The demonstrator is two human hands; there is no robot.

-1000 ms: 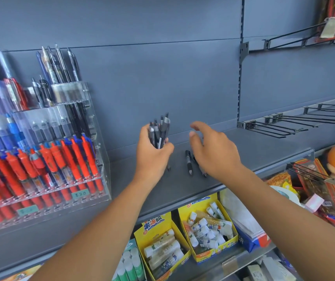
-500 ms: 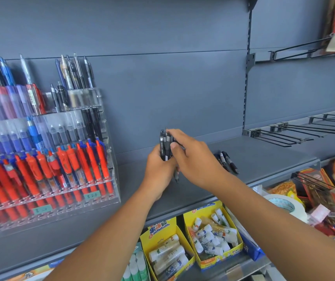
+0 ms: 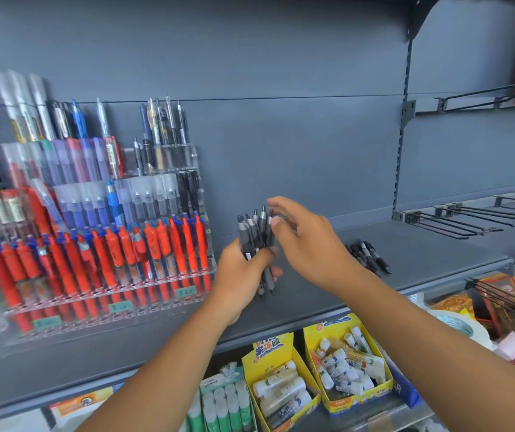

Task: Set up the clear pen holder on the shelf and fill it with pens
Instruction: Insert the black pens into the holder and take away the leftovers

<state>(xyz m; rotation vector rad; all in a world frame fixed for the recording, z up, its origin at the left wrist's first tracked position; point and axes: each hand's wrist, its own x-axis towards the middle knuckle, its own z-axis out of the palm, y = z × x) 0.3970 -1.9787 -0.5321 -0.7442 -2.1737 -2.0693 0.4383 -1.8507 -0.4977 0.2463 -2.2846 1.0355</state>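
Note:
A tiered clear pen holder (image 3: 173, 157) stands at the left of the grey shelf (image 3: 421, 254), packed with red, blue, purple and black pens. My left hand (image 3: 240, 272) grips an upright bundle of black and grey pens (image 3: 254, 235) just right of the holder. My right hand (image 3: 309, 244) is beside the bundle with its fingers loosely spread, and its thumb and fingertips touch the pen tops. A few loose black pens (image 3: 370, 255) lie on the shelf behind my right wrist.
Black wire hooks (image 3: 455, 218) stick out from the back panel at the right. Below the shelf sit yellow boxes of glue sticks (image 3: 348, 372), green-capped glue sticks (image 3: 225, 403), a tape roll (image 3: 459, 325) and packaged goods at the far right.
My right hand came from above the loose pens over to the bundle in my left hand. The view shifted so that more of the pen holder shows.

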